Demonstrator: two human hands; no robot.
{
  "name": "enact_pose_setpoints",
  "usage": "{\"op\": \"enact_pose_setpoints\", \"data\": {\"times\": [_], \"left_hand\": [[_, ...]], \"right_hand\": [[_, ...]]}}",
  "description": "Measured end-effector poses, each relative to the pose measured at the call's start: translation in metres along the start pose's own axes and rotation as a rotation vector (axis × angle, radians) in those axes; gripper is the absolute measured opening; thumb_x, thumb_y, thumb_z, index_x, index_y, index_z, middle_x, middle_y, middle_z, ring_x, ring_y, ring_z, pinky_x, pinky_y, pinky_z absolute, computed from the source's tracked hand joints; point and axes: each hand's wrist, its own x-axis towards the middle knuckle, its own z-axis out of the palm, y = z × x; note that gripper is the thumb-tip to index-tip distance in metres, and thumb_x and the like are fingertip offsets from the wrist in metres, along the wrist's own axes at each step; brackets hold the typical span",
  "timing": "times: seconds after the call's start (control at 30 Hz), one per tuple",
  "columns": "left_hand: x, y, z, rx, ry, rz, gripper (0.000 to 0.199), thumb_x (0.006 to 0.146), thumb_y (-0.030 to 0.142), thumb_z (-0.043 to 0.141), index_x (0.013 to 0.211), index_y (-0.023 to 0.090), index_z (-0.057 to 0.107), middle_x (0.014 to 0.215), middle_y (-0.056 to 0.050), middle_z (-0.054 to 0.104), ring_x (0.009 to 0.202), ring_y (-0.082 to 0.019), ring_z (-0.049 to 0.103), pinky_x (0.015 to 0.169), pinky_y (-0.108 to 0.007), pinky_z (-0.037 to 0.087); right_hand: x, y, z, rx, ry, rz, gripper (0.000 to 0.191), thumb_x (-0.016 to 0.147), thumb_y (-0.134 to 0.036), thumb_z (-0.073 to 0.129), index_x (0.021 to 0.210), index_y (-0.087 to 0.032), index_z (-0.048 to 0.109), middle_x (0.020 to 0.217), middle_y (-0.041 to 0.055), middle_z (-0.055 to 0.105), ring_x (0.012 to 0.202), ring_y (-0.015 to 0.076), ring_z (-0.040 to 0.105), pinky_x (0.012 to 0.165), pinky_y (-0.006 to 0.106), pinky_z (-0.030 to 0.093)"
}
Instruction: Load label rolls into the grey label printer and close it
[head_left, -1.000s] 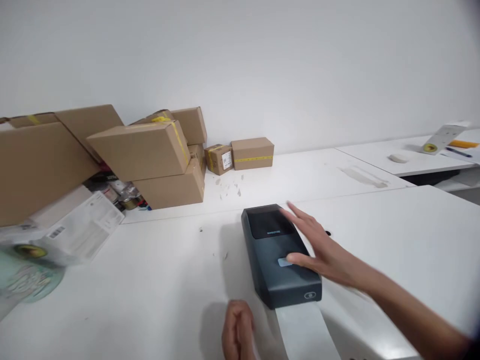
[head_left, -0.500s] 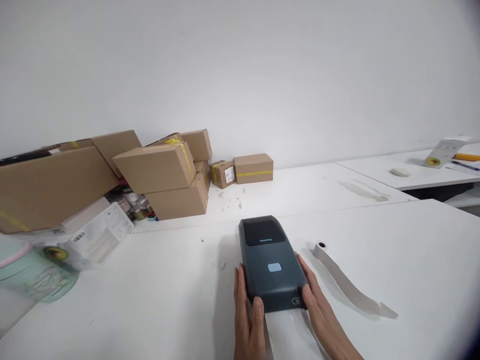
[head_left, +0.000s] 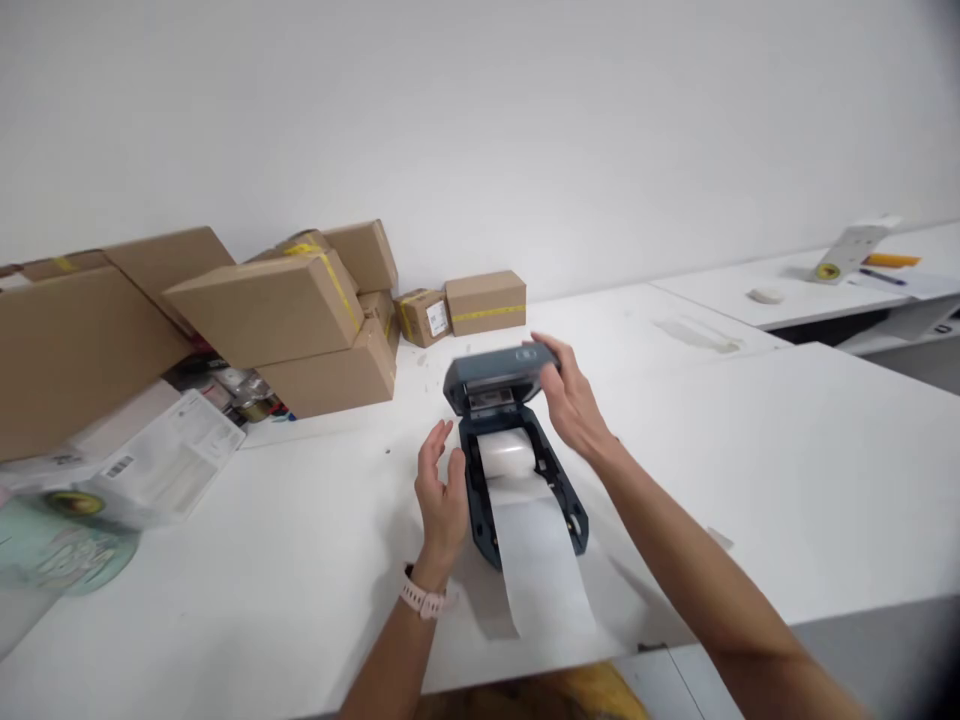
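A dark blue-grey label printer [head_left: 480, 520] stands on the white table with its lid [head_left: 495, 370] tilted up and back. Inside sits a white paper roll [head_left: 507, 454], and a wide paper strip [head_left: 544, 570] runs from it over the front edge onto the table. My right hand [head_left: 570, 395] grips the lid's right front corner, thumb underneath and fingers on top. Beside the printer's left wall is my left hand [head_left: 442, 495], open, its fingers apart and curved; whether it touches the wall I cannot tell.
Cardboard boxes [head_left: 262, 310] are stacked at the back left, and two smaller ones, including a taped carton [head_left: 486, 303], stand by the wall. A plastic-wrapped white box [head_left: 172, 460] and a mint-green container [head_left: 82, 545] are at left. A paper scrap [head_left: 720, 538] shows beyond my right forearm.
The printer's lid was down with both hands around its sides; now my right hand has it raised, exposing the roll. My left hand has loosened from the side. The view has shifted.
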Motion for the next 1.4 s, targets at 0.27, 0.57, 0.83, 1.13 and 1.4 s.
{"op": "enact_pose_setpoints", "data": {"times": [0.27, 0.57, 0.83, 1.13, 1.4], "left_hand": [[-0.007, -0.027, -0.001, 0.133, -0.099, -0.133, 0.041, 0.095, 0.042, 0.062, 0.131, 0.022, 0.063, 0.138, -0.012, 0.066, 0.118, -0.025, 0.064, 0.097, -0.040, 0.054], [-0.002, -0.026, -0.005, 0.099, -0.192, -0.240, 0.047, 0.089, 0.042, 0.070, 0.131, 0.023, 0.061, 0.138, -0.013, 0.064, 0.114, -0.024, 0.065, 0.090, -0.037, 0.056], [0.008, -0.020, -0.015, 0.119, -0.372, -0.267, 0.066, 0.084, 0.040, 0.076, 0.144, 0.028, 0.052, 0.145, -0.012, 0.061, 0.132, -0.030, 0.059, 0.104, -0.045, 0.054], [0.008, -0.016, -0.011, 0.226, -0.313, -0.321, 0.075, 0.081, 0.025, 0.068, 0.152, 0.027, 0.044, 0.139, -0.013, 0.065, 0.113, -0.028, 0.071, 0.098, -0.046, 0.058], [0.011, -0.018, -0.008, 0.233, -0.276, -0.349, 0.082, 0.079, 0.021, 0.070, 0.155, 0.026, 0.039, 0.136, -0.014, 0.068, 0.107, -0.026, 0.075, 0.097, -0.045, 0.060]], "right_hand": [[0.082, 0.022, 0.021, -0.141, 0.073, 0.015, 0.063, 0.100, -0.079, 0.023, 0.120, -0.027, 0.055, 0.114, 0.0062, 0.066, 0.113, 0.0290, 0.067, 0.106, 0.054, 0.049], [0.117, 0.050, 0.020, -0.133, -0.031, -0.029, 0.075, 0.094, -0.088, 0.025, 0.128, -0.028, 0.053, 0.124, 0.0063, 0.065, 0.122, 0.0286, 0.064, 0.111, 0.055, 0.049], [0.026, 0.024, -0.017, -0.249, -0.189, -0.198, 0.051, 0.101, -0.058, 0.051, 0.143, -0.028, 0.054, 0.138, 0.0101, 0.067, 0.125, 0.0291, 0.066, 0.108, 0.048, 0.052], [0.027, 0.044, 0.045, -0.644, -1.194, -0.063, 0.091, 0.073, -0.043, 0.082, 0.154, -0.019, 0.048, 0.145, 0.0172, 0.065, 0.128, 0.0424, 0.064, 0.109, 0.056, 0.049], [0.042, 0.028, -0.004, -0.171, -1.215, -0.027, 0.097, 0.067, -0.042, 0.087, 0.153, -0.026, 0.045, 0.154, 0.0099, 0.055, 0.135, 0.0321, 0.058, 0.110, 0.041, 0.051]]}}
